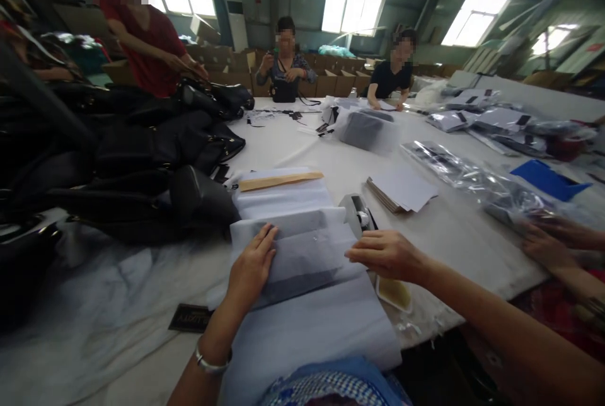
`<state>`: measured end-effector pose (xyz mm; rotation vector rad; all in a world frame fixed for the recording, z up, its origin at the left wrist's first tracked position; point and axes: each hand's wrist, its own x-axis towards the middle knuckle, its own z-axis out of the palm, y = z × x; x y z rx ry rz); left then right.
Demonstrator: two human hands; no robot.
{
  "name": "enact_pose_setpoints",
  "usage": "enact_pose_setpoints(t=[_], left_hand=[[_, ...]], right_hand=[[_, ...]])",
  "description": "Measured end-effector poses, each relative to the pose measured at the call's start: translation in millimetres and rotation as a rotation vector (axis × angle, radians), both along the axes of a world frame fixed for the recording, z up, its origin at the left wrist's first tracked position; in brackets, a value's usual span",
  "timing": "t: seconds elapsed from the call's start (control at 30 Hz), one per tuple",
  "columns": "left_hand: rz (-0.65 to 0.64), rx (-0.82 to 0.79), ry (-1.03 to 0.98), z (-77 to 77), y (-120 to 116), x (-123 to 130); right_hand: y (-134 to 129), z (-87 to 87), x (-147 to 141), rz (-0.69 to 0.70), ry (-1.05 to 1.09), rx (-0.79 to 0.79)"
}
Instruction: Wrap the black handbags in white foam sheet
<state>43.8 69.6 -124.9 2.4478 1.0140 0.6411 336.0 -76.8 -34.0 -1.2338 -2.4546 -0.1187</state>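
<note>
A flat dark item (302, 248), wrapped in thin white translucent paper, lies in front of me; its kind is hidden by the wrapping. My left hand (250, 264) rests flat on its left part, fingers stretched out. At the wrapping's right edge is my right hand (385, 256), its fingers pressed together; what they pinch, if anything, is too small to make out. Just beyond that hand stands a tape dispenser (359, 212). More white sheets (316, 330) lie underneath and nearer me. A tan strip (281, 181) lies on the paper behind the wrapped item.
Black handbags (127, 147) are piled at left. A stack of white cards (401, 188), plastic-wrapped packages (501, 119) and a blue sheet (548, 179) lie at right. A shallow dish (394, 292) sits near the front edge. A neighbour's hands (553, 248) work at far right; several people stand across the table.
</note>
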Motion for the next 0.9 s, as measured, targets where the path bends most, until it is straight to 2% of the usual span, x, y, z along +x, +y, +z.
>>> enact_pose_setpoints(t=[0.1,0.2,0.37,0.5,0.57,0.7,0.9], left_hand=[[-0.017,-0.098,-0.069,0.0,7,-6],[-0.047,-0.186,-0.148,2.0,11,-9],[-0.077,-0.387,-0.304,11.3,15,-13],[-0.177,-0.645,-0.397,23.6,21,-23],[-0.221,-0.717,-0.406,29.5,24,-26],[-0.258,-0.709,-0.325,35.7,25,-27],[-0.262,-0.665,-0.332,33.0,23,-25]], right_hand=[[35,1.5,-28,0.17,0.195,-0.155],[63,1.3,-52,0.28,0.405,-0.366],[97,-10.4,-72,0.314,0.574,-0.579],[117,-27.8,-73,0.315,0.591,-0.671],[124,-33.8,-73,0.312,0.573,-0.708],[135,-35.4,-77,0.326,0.532,-0.749],[143,-26.4,-85,0.387,0.499,-0.759]])
